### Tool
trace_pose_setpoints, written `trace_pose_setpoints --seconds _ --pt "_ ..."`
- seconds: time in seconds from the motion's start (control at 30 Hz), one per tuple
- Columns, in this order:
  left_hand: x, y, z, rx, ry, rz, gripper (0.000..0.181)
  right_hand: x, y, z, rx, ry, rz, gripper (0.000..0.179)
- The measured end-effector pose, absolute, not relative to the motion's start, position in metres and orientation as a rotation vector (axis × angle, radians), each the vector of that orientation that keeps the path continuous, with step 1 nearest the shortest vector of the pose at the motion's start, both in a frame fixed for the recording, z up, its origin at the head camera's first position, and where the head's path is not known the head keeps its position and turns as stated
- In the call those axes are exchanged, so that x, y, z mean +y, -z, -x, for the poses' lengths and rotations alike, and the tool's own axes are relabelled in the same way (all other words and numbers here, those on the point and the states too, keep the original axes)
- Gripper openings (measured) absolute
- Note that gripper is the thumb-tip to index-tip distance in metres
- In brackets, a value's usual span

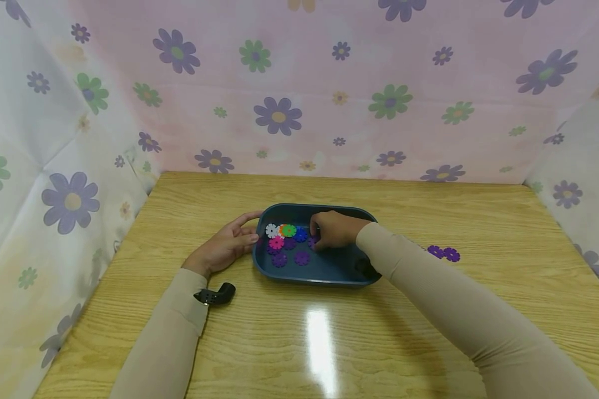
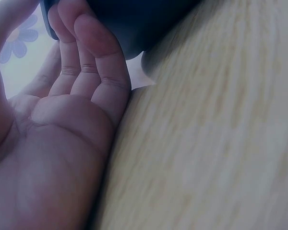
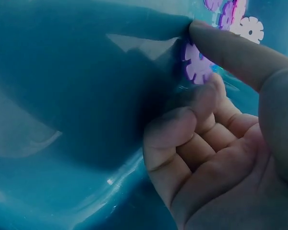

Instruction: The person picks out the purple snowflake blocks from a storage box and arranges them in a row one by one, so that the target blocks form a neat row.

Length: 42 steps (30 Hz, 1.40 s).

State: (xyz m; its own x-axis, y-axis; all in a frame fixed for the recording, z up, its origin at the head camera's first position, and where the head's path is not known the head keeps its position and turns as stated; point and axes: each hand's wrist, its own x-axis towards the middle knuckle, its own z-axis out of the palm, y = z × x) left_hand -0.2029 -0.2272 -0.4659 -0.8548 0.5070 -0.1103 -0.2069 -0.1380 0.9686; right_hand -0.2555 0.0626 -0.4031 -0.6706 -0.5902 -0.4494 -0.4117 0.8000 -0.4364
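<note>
A dark blue-green plastic tray (image 1: 324, 274) lies on the table with several flower-shaped plastic discs in it. My left hand (image 1: 224, 245) rests against the tray's left end, its relaxed fingers (image 2: 98, 40) touching the outer wall. Inside the tray, my right hand (image 1: 336, 229) pinches a purple flower-shaped disc (image 3: 198, 64) between thumb and fingertip. Left of it lie a blue disc (image 1: 300, 235), a green disc (image 1: 289, 230), a pink disc (image 1: 277, 243), a white disc (image 1: 271, 231) and more purple discs (image 1: 301, 257). The right sleeve covers the tray's right end.
Two purple discs (image 1: 443, 252) lie on the wooden table (image 1: 259, 332) to the right of the tray, partly behind the right forearm. Flower-printed cloth (image 1: 319, 138) hangs at the back and both sides. A black wrist camera (image 1: 217, 293) sits on the left wrist.
</note>
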Motion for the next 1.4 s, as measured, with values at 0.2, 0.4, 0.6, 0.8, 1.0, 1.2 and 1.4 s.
trace_pose_setpoints --seconds 0.2,0.4,0.6,0.8,1.0,1.2,1.4 --pt "-0.227 0.465 0.203 1.679 -2.031 -0.335 0.061 0.062 0.402 0.252 2.364 0.421 0.826 0.025" --pt "-0.227 0.466 0.202 1.682 -2.029 -0.324 0.060 0.061 0.400 0.247 2.344 0.422 0.847 0.025" --pt "-0.224 0.467 0.203 1.671 -2.019 -0.347 0.060 0.073 0.392 0.246 2.340 0.486 0.852 0.019" --pt "-0.226 0.468 0.202 1.693 -2.002 -0.358 0.062 0.106 0.362 0.239 2.402 0.718 0.933 0.015" --pt "-0.229 0.470 0.197 1.702 -1.988 -0.364 0.062 0.152 0.348 0.224 2.500 0.985 0.846 0.015" --pt "-0.227 0.470 0.198 1.677 -1.979 -0.401 0.054 0.193 0.350 0.208 2.611 1.162 0.679 0.014" --pt "-0.225 0.465 0.200 1.731 -1.956 -0.349 0.055 0.228 0.356 0.194 2.670 1.303 0.616 0.020"
